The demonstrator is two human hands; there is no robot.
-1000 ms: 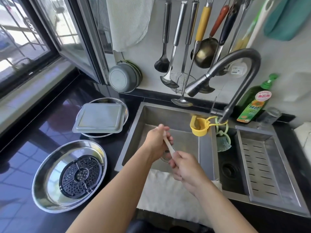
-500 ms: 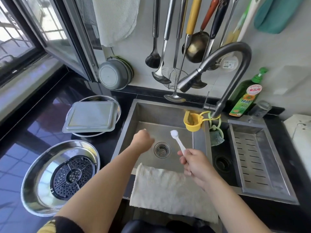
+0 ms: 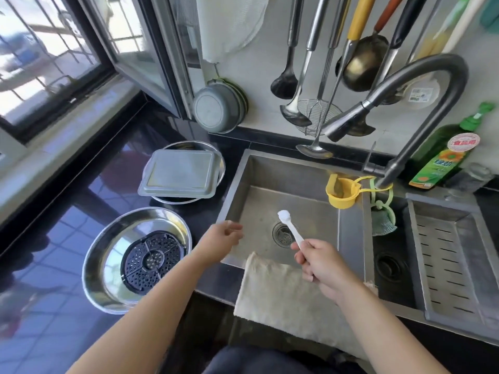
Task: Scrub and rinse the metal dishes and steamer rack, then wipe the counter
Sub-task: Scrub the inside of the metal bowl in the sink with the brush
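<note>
Steamer rack (image 3: 151, 261) in round dish (image 3: 108, 265); cloth (image 3: 283, 300) over sink edge (image 3: 235, 184).

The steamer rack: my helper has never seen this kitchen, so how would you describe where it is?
Start at the sink and look left along the black counter. Nearest the front edge sits a round metal dish; the steamer rack lies inside it. It is the only dark, perforated disc; the dish behind carries a grey rectangular tray.

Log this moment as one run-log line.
right hand: holds white spoon over sink | left hand: empty, at sink edge | steamer rack: in round metal dish, untouched
</note>
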